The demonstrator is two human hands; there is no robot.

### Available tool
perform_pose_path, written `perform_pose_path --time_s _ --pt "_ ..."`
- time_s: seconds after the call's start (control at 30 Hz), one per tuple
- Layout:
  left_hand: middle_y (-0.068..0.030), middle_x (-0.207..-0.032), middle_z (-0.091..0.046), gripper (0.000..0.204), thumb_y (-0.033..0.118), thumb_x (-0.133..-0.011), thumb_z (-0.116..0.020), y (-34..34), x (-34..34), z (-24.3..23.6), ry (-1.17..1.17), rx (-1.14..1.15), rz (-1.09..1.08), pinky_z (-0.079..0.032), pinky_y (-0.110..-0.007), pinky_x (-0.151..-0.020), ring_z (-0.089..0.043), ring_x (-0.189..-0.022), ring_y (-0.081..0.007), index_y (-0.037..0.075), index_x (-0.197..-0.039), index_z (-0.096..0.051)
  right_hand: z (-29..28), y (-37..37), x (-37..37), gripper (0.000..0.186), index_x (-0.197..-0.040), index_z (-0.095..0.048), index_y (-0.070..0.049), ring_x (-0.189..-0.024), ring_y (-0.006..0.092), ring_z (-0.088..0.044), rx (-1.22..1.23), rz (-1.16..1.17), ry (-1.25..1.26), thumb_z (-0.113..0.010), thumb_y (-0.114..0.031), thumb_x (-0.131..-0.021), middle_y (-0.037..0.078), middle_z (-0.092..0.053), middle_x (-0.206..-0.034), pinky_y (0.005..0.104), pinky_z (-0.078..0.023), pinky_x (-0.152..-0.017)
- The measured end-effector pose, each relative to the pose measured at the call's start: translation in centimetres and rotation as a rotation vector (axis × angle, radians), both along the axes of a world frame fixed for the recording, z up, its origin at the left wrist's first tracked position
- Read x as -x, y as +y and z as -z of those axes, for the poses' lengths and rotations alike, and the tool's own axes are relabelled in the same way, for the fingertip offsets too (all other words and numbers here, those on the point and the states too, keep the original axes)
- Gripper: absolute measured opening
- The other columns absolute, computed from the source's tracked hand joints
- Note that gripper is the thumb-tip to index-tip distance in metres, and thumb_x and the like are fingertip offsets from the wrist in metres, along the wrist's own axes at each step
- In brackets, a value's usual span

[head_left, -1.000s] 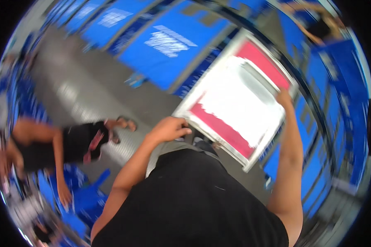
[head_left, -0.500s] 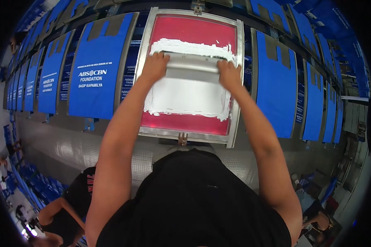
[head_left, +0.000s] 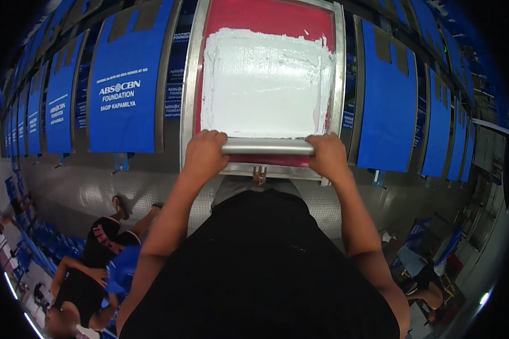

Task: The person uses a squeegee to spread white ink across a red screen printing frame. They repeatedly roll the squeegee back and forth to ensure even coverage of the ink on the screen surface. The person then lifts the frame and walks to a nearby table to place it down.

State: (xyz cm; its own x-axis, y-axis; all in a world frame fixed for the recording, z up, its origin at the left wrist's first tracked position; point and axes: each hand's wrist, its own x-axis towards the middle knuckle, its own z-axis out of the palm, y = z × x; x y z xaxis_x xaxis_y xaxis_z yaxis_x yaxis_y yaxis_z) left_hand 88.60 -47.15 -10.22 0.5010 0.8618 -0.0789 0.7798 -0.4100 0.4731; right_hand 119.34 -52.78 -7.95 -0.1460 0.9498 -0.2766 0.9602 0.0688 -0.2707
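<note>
Both my hands grip a squeegee with a silver bar-shaped handle. My left hand is closed round its left end, and my right hand round its right end. The squeegee lies across the near end of a screen printing frame, whose rim is metal and whose mesh is red. Beyond the bar, a wide patch of white ink covers the middle of the mesh, with thick ragged ridges along its sides and far edge. The squeegee's blade is mostly hidden under the handle.
Blue fabric panels on flat boards stand in rows left and right of the frame, the nearest right one close by. A metal bracket sticks out from the frame's near edge. At lower left, another person holds blue fabric.
My hands have pulled the squeegee from the far part of the screen to its near end. White ink now covers the area behind it. The view has shifted too.
</note>
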Motion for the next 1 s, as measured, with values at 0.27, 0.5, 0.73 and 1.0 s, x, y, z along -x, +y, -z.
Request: perform_pose_path --time_s 0.27,0.5,0.73,1.0 --pt "-0.011 -0.094 -0.064 0.036 0.002 -0.057 -0.071 -0.1 0.3 3.5 -0.038 -0.187 -0.038 -0.046 -0.04 -0.08 -0.059 -0.091 -0.0313 0.007 -0.092 -0.065 3.3 0.7 -0.6 0.044 -0.096 -0.068 -0.01 -0.083 0.0316 -0.063 -0.258 -0.007 0.009 -0.067 0.001 -0.053 0.012 -0.067 -0.083 0.051 -0.039 -0.101" --pt "-0.0136 -0.084 -0.069 0.034 0.035 -0.07 -0.077 22.5 -5.3 -1.1 0.216 -0.15 -0.072 -0.053 -0.041 -0.073 -0.067 -0.082 -0.0296 0.011 -0.094 -0.071 1.3 23.2 -4.9 0.037 -0.104 -0.068 -0.016 -0.086 0.0292 -0.067 -0.186 0.001 -0.199 -0.063 -0.015 -0.068 0.012 -0.069 -0.088 0.0421 -0.048 -0.088" --pt "-0.0126 -0.093 -0.067 0.036 0.01 -0.064 -0.077 6.9 -0.3 -1.0 0.151 0.073 -0.013 -0.047 -0.042 -0.081 -0.064 -0.089 -0.0302 0.009 -0.099 -0.069 -1.8 7.4 -1.2 0.044 -0.107 -0.068 -0.015 -0.092 0.0279 -0.063 0.117 -0.025 -0.126 -0.06 -0.002 -0.066 0.013 -0.068 -0.088 0.0505 -0.028 -0.11" --pt "-0.0121 -0.075 -0.066 0.028 0.009 -0.06 -0.073 11.1 -2.4 2.4 0.076 -0.128 -0.058 -0.046 -0.041 -0.079 -0.062 -0.075 -0.0305 0.01 -0.088 -0.072 3.6 10.8 -2.0 0.033 -0.097 -0.069 -0.013 -0.084 0.0284 -0.065 -0.131 0.03 -0.122 -0.062 -0.003 -0.066 0.012 -0.068 -0.085 0.0518 -0.036 -0.102"
